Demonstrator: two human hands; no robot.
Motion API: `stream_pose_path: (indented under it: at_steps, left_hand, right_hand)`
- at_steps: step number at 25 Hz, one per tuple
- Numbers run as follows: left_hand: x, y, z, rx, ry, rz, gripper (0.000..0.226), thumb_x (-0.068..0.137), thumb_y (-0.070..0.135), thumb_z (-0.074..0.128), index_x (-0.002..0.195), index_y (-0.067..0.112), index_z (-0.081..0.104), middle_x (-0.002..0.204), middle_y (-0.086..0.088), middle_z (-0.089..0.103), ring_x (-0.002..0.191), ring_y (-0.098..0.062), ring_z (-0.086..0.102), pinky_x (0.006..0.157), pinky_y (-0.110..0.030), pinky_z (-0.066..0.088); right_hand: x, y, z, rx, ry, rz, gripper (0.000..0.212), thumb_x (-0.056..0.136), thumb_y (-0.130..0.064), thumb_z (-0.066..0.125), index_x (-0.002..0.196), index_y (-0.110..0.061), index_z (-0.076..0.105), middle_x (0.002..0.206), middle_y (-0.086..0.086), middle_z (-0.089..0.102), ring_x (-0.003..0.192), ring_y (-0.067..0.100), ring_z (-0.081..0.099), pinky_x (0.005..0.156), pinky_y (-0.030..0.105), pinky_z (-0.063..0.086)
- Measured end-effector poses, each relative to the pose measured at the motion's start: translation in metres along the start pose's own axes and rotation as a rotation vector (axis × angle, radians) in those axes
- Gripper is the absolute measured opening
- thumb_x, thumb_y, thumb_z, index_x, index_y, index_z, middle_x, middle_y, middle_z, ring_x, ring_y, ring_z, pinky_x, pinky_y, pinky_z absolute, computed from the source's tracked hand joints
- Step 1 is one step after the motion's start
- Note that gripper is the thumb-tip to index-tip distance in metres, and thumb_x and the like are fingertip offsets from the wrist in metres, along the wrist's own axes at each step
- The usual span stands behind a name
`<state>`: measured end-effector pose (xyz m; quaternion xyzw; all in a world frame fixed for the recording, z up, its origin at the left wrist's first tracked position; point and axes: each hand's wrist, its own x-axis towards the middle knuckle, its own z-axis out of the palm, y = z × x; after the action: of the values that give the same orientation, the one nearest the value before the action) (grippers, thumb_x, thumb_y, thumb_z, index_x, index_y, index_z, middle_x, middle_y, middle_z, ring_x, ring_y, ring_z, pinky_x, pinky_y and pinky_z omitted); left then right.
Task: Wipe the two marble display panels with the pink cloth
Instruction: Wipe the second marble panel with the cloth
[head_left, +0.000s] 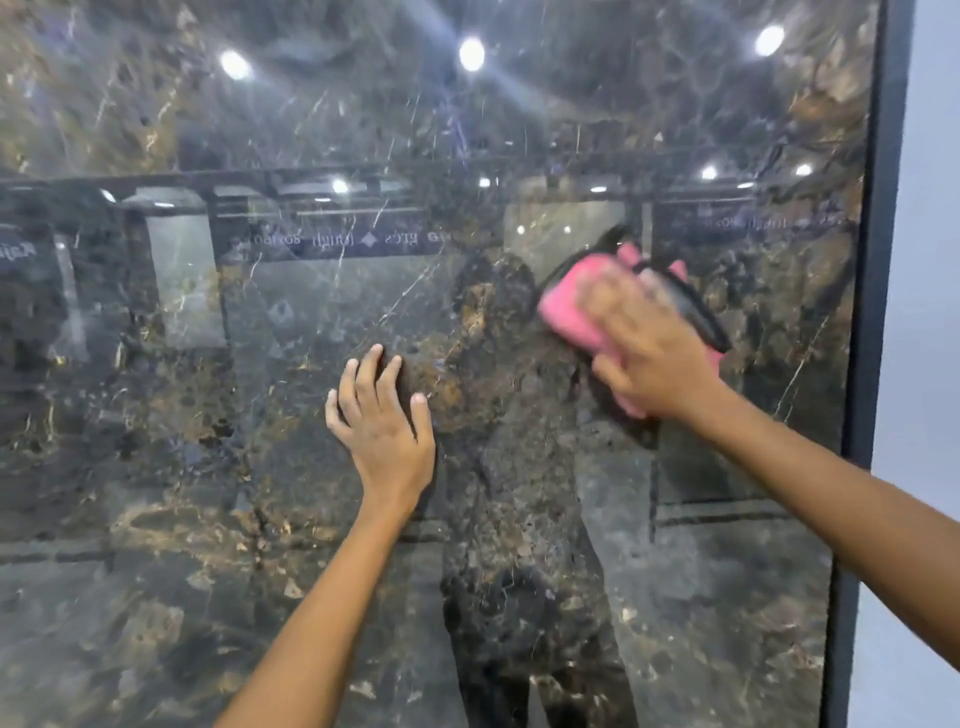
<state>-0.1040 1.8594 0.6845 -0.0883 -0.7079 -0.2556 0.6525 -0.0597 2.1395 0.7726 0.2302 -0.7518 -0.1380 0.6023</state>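
The right hand (652, 345), blurred, presses the pink cloth (566, 306) against the upright dark marble panel (260, 364) near its dark right frame (872, 260), fingers spread over it, while the left hand (382, 415) rests flat, fingers straight, just left.

One marble panel (260, 467), one pink cloth (571, 306), two hands: left hand (382, 421), right hand (649, 348).

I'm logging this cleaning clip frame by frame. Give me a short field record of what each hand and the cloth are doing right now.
surface: glossy dark brown-veined marble display panel, upright, reflecting ceiling lights
left hand: fingers spread, resting flat on the panel
right hand: pressing the folded pink cloth against the panel; motion-blurred
cloth position: right of the left hand, higher up
panel edge: dark frame at right
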Motion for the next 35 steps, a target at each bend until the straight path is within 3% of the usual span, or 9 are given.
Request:
stream_pose_path:
  at_steps: [3, 7, 9, 15, 22, 24, 28, 33, 35]
  left_hand:
    - [0.054, 0.024, -0.001, -0.083, 0.061, -0.013, 0.039, 0.094, 0.025, 0.041, 0.129, 0.010, 0.049, 0.146, -0.006, 0.042, 0.136, -0.025, 0.035, 0.112, -0.050, 0.017]
    - [0.112, 0.034, 0.006, 0.001, 0.016, -0.002, 0.051, 0.099, 0.028, 0.032, 0.148, 0.014, 0.036, 0.161, 0.000, 0.023, 0.149, -0.022, 0.015, 0.118, -0.051, 0.009]
    - [0.111, 0.031, 0.012, 0.084, 0.008, 0.035, 0.054, 0.101, 0.029, 0.030, 0.153, 0.017, 0.027, 0.164, 0.002, 0.012, 0.151, -0.021, 0.006, 0.119, -0.051, 0.008]
    - [0.108, 0.027, 0.017, 0.082, 0.034, 0.058, 0.054, 0.103, 0.029, 0.030, 0.155, 0.018, 0.022, 0.164, 0.002, 0.010, 0.151, -0.020, 0.003, 0.120, -0.048, 0.004]
    - [0.103, 0.018, 0.010, 0.124, -0.034, 0.118, 0.058, 0.102, 0.033, 0.021, 0.157, 0.015, 0.015, 0.164, -0.003, 0.007, 0.151, -0.022, 0.001, 0.122, -0.046, 0.001]
    - [0.101, 0.019, 0.012, 0.146, -0.031, 0.107, 0.058, 0.102, 0.034, 0.019, 0.157, 0.014, 0.013, 0.164, -0.002, 0.005, 0.151, -0.021, 0.000, 0.122, -0.043, -0.002]
    - [0.101, 0.018, 0.010, 0.098, -0.043, 0.110, 0.057, 0.103, 0.034, 0.016, 0.156, 0.015, 0.015, 0.164, -0.001, 0.008, 0.151, -0.018, 0.000, 0.121, -0.038, -0.006]
    - [0.089, 0.048, 0.008, -0.109, 0.035, -0.059, 0.057, 0.103, 0.037, 0.014, 0.152, 0.014, 0.032, 0.162, 0.002, 0.020, 0.151, -0.020, 0.009, 0.120, -0.040, -0.001]
    - [0.068, 0.064, 0.016, -0.082, -0.013, -0.017, 0.055, 0.104, 0.035, 0.018, 0.153, 0.014, 0.028, 0.162, 0.001, 0.017, 0.151, -0.022, 0.008, 0.121, -0.042, -0.001]
  right_hand:
    - [0.064, 0.003, -0.017, 0.168, 0.158, 0.615, 0.071, 0.086, -0.018, 0.050, 0.151, -0.005, 0.025, 0.158, 0.018, 0.022, 0.148, 0.031, 0.014, 0.121, 0.046, 0.004]
    - [0.027, -0.045, 0.008, -0.070, -0.074, -0.325, 0.075, 0.079, -0.027, 0.053, 0.146, 0.003, 0.035, 0.153, 0.025, 0.030, 0.143, 0.037, 0.021, 0.119, 0.048, 0.011]
    - [0.011, -0.016, 0.000, -0.116, -0.113, -0.460, 0.074, 0.081, -0.035, 0.049, 0.147, -0.006, 0.037, 0.155, 0.017, 0.029, 0.145, 0.031, 0.023, 0.120, 0.044, 0.008]
    - [0.107, 0.062, -0.035, 0.058, 0.188, 0.709, 0.072, 0.088, -0.030, 0.046, 0.153, -0.010, 0.022, 0.160, 0.014, 0.017, 0.149, 0.032, 0.010, 0.120, 0.044, -0.001]
    - [0.038, -0.012, -0.006, -0.108, -0.267, -0.783, 0.069, 0.083, -0.036, 0.045, 0.147, -0.010, 0.040, 0.157, 0.015, 0.029, 0.147, 0.029, 0.018, 0.122, 0.046, 0.008]
    - [0.056, 0.020, -0.014, -0.112, -0.163, -0.649, 0.064, 0.085, -0.036, 0.042, 0.144, -0.012, 0.046, 0.153, 0.013, 0.038, 0.143, 0.029, 0.029, 0.119, 0.048, 0.018]
    - [0.133, 0.044, -0.032, -0.001, 0.067, 0.110, 0.069, 0.084, -0.033, 0.039, 0.147, -0.006, 0.038, 0.154, 0.018, 0.032, 0.145, 0.037, 0.023, 0.119, 0.052, 0.011]
    - [0.002, -0.044, 0.014, -0.016, -0.217, -0.635, 0.072, 0.081, -0.035, 0.048, 0.149, -0.012, 0.038, 0.158, 0.011, 0.026, 0.149, 0.027, 0.014, 0.122, 0.045, 0.005]
    - [-0.041, -0.025, 0.011, 0.042, -0.200, -0.574, 0.073, 0.079, -0.031, 0.055, 0.148, -0.014, 0.038, 0.157, 0.011, 0.029, 0.148, 0.028, 0.019, 0.120, 0.046, 0.016]
